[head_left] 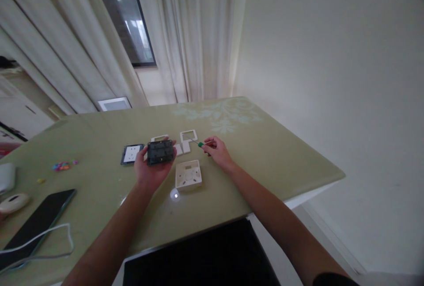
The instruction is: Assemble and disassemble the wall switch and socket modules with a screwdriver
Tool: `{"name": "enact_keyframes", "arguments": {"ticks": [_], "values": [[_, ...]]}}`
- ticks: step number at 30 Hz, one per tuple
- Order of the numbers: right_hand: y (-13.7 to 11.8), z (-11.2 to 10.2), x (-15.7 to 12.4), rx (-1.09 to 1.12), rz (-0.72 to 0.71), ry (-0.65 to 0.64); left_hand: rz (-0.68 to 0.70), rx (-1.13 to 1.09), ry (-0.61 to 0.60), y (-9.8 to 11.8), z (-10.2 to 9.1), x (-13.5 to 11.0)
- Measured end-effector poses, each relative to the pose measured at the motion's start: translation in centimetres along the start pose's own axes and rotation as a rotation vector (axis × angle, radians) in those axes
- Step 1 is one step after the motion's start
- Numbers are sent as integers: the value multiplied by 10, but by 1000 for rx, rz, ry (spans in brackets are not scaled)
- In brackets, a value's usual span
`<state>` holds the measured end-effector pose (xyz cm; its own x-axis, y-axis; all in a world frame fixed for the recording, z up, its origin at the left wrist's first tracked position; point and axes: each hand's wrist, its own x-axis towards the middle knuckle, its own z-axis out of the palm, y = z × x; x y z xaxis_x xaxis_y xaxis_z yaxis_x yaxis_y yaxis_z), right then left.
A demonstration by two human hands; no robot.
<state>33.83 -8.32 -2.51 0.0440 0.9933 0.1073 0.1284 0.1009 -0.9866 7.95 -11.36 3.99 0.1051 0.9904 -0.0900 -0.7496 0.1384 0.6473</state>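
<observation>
My left hand (154,173) holds a black wall socket module (160,152) from below, its dark back turned toward me. In my right hand (217,151) is a screwdriver (200,144) with a green handle, its thin shaft pointing left, apart from the module. Below and between the hands a white wall mounting box (188,175) lies on the table with its hollow side up. A second socket module (132,154) with a white face rests left of my left hand. White frames (188,135) and small white plates (186,146) lie behind the hands.
The greenish table (225,193) ends at a wall on the right. On the left lie a black phone (39,219), a white cable (49,229), a white rounded object (13,203) and small colourful pieces (62,166). A dark panel (202,255) is at the near edge.
</observation>
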Motion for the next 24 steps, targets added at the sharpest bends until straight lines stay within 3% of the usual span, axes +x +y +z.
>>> {"name": "enact_keyframes", "arguments": {"ticks": [9, 24], "values": [[6, -2, -2, -233, -147, 40, 32, -340, 213, 5, 1, 7], [4, -8, -6, -577, -166, 58, 131, -385, 308, 9, -8, 18]]}}
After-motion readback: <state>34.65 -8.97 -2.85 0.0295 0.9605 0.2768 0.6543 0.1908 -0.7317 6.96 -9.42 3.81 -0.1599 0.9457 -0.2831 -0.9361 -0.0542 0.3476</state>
